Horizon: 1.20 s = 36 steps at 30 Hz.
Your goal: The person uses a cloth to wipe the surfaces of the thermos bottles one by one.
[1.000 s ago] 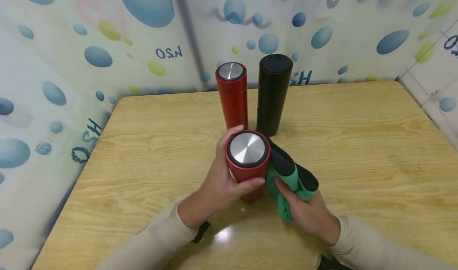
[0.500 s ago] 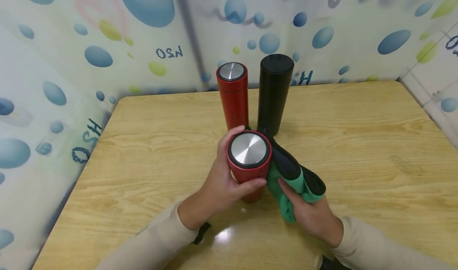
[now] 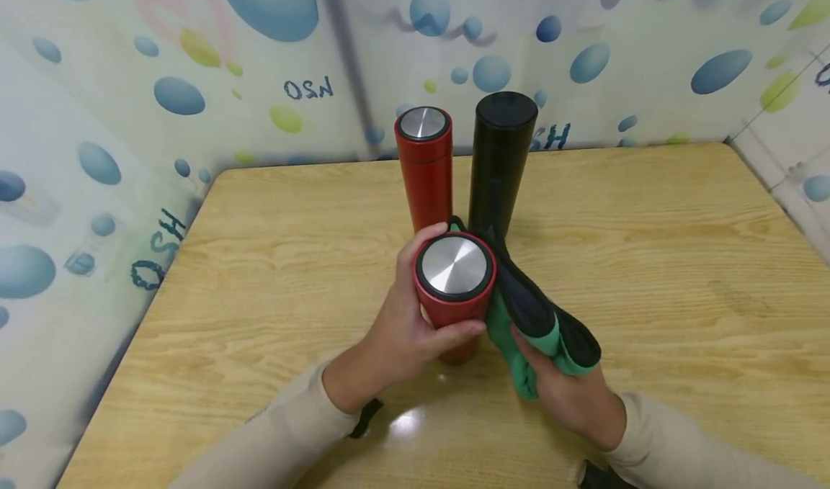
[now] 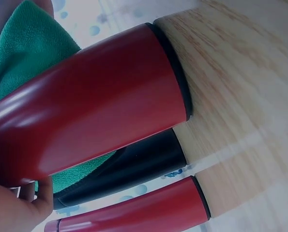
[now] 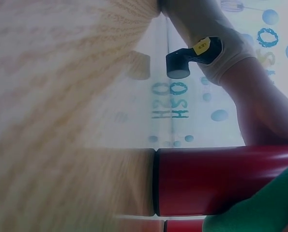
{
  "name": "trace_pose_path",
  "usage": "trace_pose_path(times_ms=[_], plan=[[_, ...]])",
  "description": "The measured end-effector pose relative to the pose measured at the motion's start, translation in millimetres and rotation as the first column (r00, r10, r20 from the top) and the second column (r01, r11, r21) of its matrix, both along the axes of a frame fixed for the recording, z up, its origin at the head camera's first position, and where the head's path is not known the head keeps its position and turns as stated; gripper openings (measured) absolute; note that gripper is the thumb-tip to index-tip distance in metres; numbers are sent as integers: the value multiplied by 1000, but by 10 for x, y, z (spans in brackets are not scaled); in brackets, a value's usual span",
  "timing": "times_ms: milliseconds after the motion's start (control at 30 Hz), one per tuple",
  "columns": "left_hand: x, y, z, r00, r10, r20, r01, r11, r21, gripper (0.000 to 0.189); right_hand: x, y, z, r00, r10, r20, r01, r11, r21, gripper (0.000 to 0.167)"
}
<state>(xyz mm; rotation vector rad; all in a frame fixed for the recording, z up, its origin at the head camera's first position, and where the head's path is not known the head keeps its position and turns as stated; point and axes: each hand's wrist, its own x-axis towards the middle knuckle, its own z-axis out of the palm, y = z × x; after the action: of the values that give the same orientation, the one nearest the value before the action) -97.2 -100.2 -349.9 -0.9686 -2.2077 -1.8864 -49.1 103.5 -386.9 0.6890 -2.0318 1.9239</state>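
My left hand (image 3: 395, 330) grips a red thermos bottle (image 3: 456, 312) with a silver lid around its upper part. The bottle stands upright; in the right wrist view its black base looks level with the tabletop. My right hand (image 3: 570, 395) holds a folded cloth (image 3: 528, 302), green on one face and black on the other. That cloth lies against the bottle's right side and wraps behind it. In the left wrist view the green cloth (image 4: 32, 50) shows on both sides of the red bottle (image 4: 100, 96). Most right-hand fingers are hidden under the cloth.
Behind the held bottle stand a second red thermos bottle (image 3: 424, 176) and a taller black bottle (image 3: 502, 165), side by side. All are on a wooden table (image 3: 292, 258) whose back edge meets a patterned wall covering (image 3: 389, 64).
My right hand and the cloth have shifted slightly right and downward, and more of the cloth's edge shows behind the bottle. My left hand keeps its hold on the bottle.
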Motion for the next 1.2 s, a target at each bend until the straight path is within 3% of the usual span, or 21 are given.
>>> trace_pose_path(times_ms=[67, 233, 400, 633, 833, 1067, 1200], plan=[[0, 0, 7, 1000, 4, 1, -4, 1000, 0, 102, -11, -2, 1, 1000, 18, -5, -19, 1000, -12, 60], [4, -14, -1, 1000, 22, 6, -21, 1000, -10, 94, -26, -12, 10, 995, 89, 38, -87, 995, -51, 54], [-4, -18, 17, 999, 32, -3, -32, 999, -18, 94, -32, -14, 25, 995, 64, 80, -64, 998, -5, 44], [-10, -14, -7, 998, 58, -14, -58, 998, -8, 96, -36, -39, 18, 992, 13, 122, -22, 997, 71, 56], [-25, -10, -12, 997, 77, -25, -77, 997, -23, 97, -43, -40, 16, 981, 6, 192, -27, 994, 107, 51], [-17, -42, -14, 994, 51, -95, -59, 994, -90, 88, -16, -30, -5, 974, 35, 226, -47, 998, 47, 40], [-46, -39, 0, 982, 23, -185, -42, 994, -100, 85, -19, -14, -9, 983, 61, 171, -59, 998, -15, 29]])
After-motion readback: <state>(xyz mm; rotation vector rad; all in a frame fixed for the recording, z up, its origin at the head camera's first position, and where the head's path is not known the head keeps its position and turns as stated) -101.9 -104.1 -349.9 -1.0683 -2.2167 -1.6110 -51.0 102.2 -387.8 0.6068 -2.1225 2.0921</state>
